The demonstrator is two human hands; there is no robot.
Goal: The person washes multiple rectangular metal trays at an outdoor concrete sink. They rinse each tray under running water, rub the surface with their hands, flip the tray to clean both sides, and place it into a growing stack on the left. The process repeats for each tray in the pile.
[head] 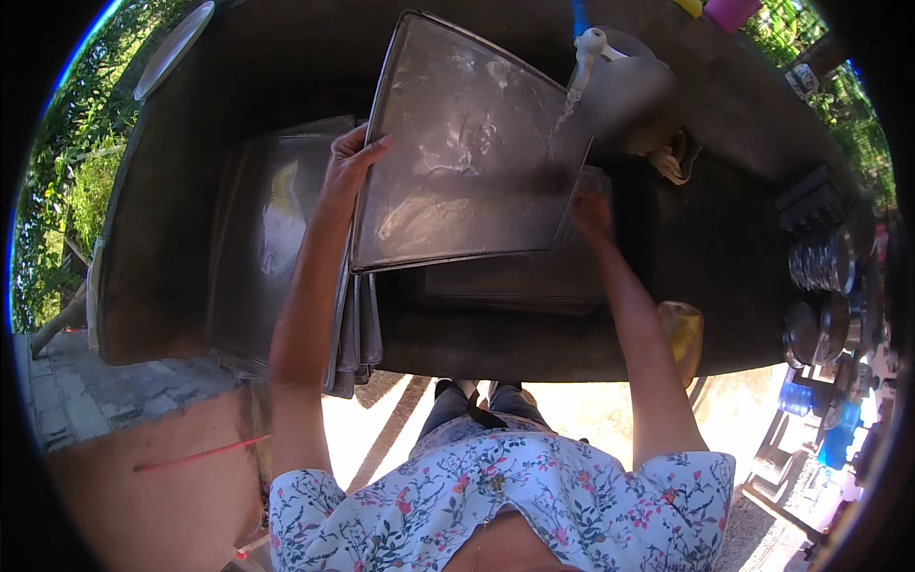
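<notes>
My left hand [354, 161] grips the left edge of a flat metal tray [457, 143], thumb on its upper face. Tilted, the tray hangs over another stack of metal trays [507, 282]. From a white tap [590, 53], water runs onto the tray's right side, and wet streaks shine on its surface. My right hand [592, 213] is blurred beside the tray's lower right edge; whether it grips anything cannot be made out. To the left, a further stack of trays [264, 214] lies with its edges sticking out past the counter's front.
The dark counter [715, 250] bears a pale rounded vessel [632, 100] behind the tap, blurred, and a cloth [672, 159] near it. A yellowish container [681, 336] stands by my right forearm. Metal dishes [822, 261] are stacked at far right; a white plate [174, 50] is at back left.
</notes>
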